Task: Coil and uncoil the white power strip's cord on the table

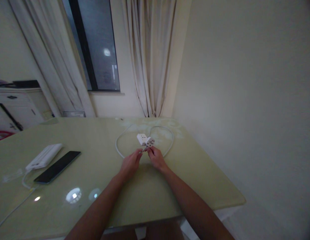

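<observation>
Both hands meet over the middle of the table. My right hand (157, 159) is closed, its fingers and thumb pinching the lower end of a white power plug (150, 142) whose face shows dark marks like pins. My left hand (131, 164) is closed too, its fingertips pinching something small and greyish beside the plug; I cannot make out what it is. Just behind lies a white socket block (141, 138) with dark holes. A white cable (173, 136) curves out in loops on both sides of the hands, partly hidden behind them.
On the left of the green table (100, 140) lie a black-screened phone (57, 167) and a white box-shaped device (44, 156) with a cable attached. A wall (245, 100) runs along the right side. Curtains (152, 60) and a window (100, 46) are beyond the far edge.
</observation>
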`<state>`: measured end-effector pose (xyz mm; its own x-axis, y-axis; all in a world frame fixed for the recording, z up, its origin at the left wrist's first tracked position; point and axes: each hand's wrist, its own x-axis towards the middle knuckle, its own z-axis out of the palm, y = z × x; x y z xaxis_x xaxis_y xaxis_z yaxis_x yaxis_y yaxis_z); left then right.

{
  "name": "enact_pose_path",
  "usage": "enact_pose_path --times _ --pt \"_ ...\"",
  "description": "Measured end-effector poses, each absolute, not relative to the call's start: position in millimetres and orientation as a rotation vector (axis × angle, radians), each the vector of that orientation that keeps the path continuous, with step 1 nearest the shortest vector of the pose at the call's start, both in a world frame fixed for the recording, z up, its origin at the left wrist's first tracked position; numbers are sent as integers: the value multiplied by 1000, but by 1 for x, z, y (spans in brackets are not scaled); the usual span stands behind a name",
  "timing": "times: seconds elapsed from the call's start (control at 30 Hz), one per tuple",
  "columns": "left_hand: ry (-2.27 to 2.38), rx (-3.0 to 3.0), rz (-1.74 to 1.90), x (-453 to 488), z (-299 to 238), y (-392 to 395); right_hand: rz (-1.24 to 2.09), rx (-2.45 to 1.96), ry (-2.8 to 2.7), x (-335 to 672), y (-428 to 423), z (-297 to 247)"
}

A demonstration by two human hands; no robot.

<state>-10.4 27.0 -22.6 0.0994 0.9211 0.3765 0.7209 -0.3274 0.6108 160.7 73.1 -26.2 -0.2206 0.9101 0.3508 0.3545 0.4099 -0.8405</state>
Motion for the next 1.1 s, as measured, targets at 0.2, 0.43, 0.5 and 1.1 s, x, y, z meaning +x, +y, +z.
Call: enact_pose_path --times 0.2,0.43,0.5,1.1 --pt "1391 1967 1224 -5 -17 22 1007 -738 -1705 158 59 -18" --pt "1432 1868 1104 -11 -18 24 926 -708 -1809 160 50 -5" --pt "1348 1804 1106 -11 -19 24 925 -717 -1842 162 49 -5" --pt "759 1348 1501 12 -8 16 1124 -931 -1379 160 70 -18"
